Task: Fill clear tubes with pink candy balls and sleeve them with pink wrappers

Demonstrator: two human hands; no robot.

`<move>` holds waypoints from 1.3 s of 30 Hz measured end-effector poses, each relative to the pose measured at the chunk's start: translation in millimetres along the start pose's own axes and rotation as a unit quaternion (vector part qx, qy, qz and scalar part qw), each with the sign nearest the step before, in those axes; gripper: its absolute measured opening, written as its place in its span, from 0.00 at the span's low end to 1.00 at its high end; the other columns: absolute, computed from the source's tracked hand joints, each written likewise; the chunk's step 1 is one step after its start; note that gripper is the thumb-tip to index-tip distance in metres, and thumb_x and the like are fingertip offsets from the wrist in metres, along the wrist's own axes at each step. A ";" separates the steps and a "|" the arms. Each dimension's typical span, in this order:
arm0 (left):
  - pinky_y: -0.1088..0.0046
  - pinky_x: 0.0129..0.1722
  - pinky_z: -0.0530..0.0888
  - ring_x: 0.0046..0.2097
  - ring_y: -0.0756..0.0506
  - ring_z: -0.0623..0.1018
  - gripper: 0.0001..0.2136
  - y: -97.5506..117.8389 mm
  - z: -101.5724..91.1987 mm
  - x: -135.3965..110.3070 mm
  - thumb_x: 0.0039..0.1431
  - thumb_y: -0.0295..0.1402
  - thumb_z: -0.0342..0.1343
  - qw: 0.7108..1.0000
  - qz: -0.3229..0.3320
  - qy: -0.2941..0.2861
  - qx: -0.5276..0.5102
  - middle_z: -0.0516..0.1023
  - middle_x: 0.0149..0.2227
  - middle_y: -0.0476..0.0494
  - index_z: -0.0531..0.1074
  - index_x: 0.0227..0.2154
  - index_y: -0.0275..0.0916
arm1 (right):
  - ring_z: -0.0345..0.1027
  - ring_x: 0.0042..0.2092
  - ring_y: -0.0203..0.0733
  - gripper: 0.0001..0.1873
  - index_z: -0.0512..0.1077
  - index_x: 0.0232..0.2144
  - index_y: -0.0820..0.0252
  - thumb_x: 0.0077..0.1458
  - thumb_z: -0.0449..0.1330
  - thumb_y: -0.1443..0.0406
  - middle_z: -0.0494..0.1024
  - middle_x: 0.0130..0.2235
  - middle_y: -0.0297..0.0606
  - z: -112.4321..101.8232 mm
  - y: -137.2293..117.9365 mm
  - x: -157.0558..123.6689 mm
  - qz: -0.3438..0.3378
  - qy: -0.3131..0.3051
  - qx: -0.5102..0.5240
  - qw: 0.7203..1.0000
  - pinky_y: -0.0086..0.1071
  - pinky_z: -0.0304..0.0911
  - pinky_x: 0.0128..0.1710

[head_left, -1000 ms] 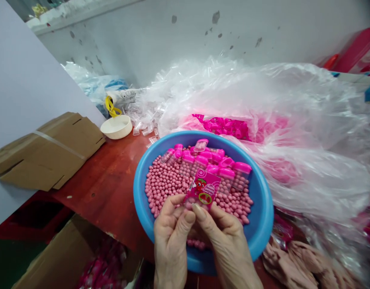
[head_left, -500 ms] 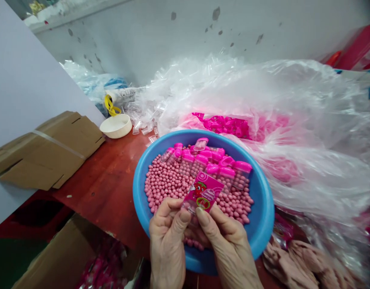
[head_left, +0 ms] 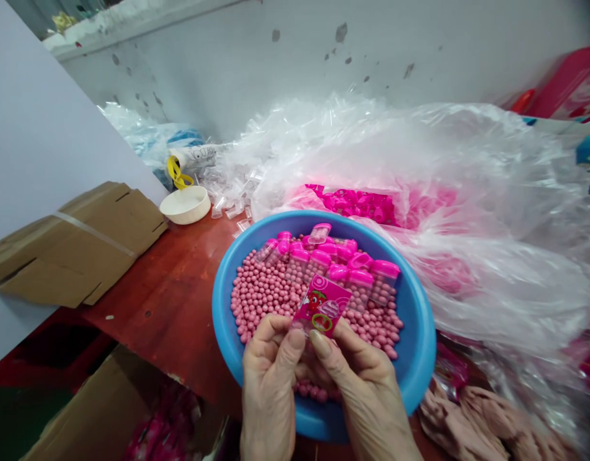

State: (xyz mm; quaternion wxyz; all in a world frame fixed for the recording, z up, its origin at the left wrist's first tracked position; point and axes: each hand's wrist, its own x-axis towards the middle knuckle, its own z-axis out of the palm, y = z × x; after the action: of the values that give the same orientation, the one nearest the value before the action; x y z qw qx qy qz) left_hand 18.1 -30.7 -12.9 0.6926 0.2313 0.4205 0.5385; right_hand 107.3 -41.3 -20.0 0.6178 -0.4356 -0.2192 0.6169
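Both my hands meet over the near side of a blue basin point(head_left: 417, 358) full of small pink candy balls point(head_left: 261, 294). My left hand point(head_left: 270, 378) and my right hand point(head_left: 362, 390) pinch, thumb to thumb, a small pink container with a strawberry label point(head_left: 322, 306), tilted up from my fingertips. Several filled clear containers with pink caps point(head_left: 357, 269) lie on the candy at the basin's far side.
The basin rests on a red-brown table point(head_left: 174, 301). A large clear plastic bag point(head_left: 467, 211) holding pink caps point(head_left: 357, 202) rises behind it. A white lid point(head_left: 185, 203), flattened cardboard point(head_left: 78, 240) and a grey wall are to the left. An open carton point(head_left: 107, 416) sits below.
My hands have stayed together on the labelled container, drawing it slightly nearer and turning it a little. Nothing else has moved.
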 end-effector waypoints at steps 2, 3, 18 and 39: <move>0.80 0.22 0.73 0.22 0.52 0.77 0.09 1.0 1.7 0.3 0.54 0.35 0.62 1.000 -0.009 -0.010 0.015 0.77 0.23 0.52 0.67 0.29 0.37 | 0.72 0.30 0.37 0.12 0.79 0.33 0.51 0.43 0.70 0.58 0.78 0.28 0.32 0.4 -2.3 2.3 0.009 0.018 0.030 0.999 0.28 0.68 0.29; 0.80 0.21 0.73 0.22 0.51 0.77 0.09 1.1 2.2 0.6 0.54 0.34 0.62 0.999 -0.015 -0.022 0.023 0.77 0.23 0.51 0.67 0.30 0.37 | 0.69 0.27 0.35 0.12 0.79 0.32 0.52 0.42 0.71 0.57 0.77 0.26 0.31 0.2 -3.3 3.1 0.011 0.035 0.043 0.998 0.28 0.68 0.27; 0.82 0.25 0.73 0.23 0.53 0.77 0.09 -4.4 2.1 1.3 0.54 0.28 0.59 0.996 0.027 -0.058 0.069 0.78 0.27 0.51 0.70 0.39 0.37 | 0.67 0.27 0.33 0.09 0.76 0.26 0.56 0.43 0.71 0.60 0.73 0.22 0.27 -9.0 -2.8 8.5 -0.014 0.088 0.045 0.995 0.26 0.65 0.29; 0.79 0.25 0.74 0.24 0.53 0.75 0.09 -5.1 4.0 0.9 0.53 0.31 0.62 0.991 0.058 -0.006 0.120 0.76 0.27 0.51 0.71 0.36 0.37 | 0.64 0.23 0.29 0.07 0.76 0.26 0.56 0.46 0.69 0.61 0.73 0.23 0.27 -5.6 -5.5 3.1 -0.014 0.061 0.049 0.997 0.22 0.61 0.22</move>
State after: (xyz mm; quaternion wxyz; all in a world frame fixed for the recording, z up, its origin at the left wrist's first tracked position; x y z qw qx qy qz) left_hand 24.3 -31.0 -15.0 0.6299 0.3396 0.4639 0.5222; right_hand 115.4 -39.1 -19.3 0.6593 -0.4387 -0.1569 0.5901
